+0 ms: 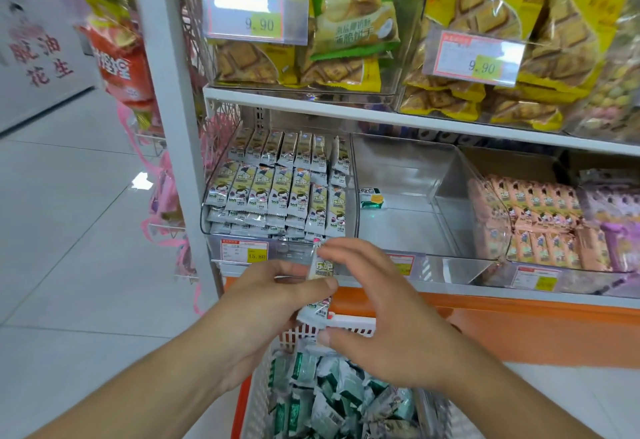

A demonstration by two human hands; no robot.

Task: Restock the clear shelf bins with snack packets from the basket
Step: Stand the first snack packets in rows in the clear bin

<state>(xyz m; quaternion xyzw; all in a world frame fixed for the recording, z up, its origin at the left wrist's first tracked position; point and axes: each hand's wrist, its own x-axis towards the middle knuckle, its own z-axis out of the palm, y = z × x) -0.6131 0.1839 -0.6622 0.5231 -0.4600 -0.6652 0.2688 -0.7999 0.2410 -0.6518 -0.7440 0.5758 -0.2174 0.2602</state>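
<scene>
One packet [320, 286] between both hands' fingers [311, 284]

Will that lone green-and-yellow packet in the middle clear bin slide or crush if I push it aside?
The small green-and-yellow packet lies flat on the smooth clear bin floor, so it probably slides easily. It looks light; the glossy wrapper may dent if squeezed.

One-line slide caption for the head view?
Both hands hold a snack packet above the basket, facing clear bins.
</scene>
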